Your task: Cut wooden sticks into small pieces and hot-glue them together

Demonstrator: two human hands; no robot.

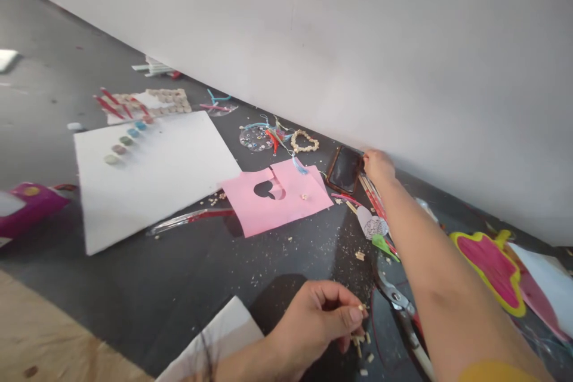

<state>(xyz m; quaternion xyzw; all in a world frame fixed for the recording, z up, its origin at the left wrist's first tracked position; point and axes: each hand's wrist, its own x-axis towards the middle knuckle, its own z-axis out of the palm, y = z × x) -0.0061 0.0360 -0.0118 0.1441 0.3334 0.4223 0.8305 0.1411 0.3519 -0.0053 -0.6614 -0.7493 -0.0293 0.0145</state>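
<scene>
My left hand [320, 316] is closed in a pinch near the front, with a small pale wooden piece [362, 307] between thumb and fingertips. Short cut wooden pieces [358, 343] lie just below those fingers. My right arm stretches to the back, where my right hand [379, 165] has its fingers curled beside a phone [345, 168] in a brown case; what they grip there is hidden. Red-and-white sticks [373, 196] lie under the right wrist. Red-handled pliers or pruners [396, 295] rest between the two arms.
Pink paper [286, 215] with a cut-out and a white board [156, 185] bearing small paint pots [126, 141] lie to the left. Behind them are a heart-shaped beaded ring [305, 141] and a wall [313, 42]. A pink-yellow cut-out [487, 262] lies right; crumbs dot the dark table.
</scene>
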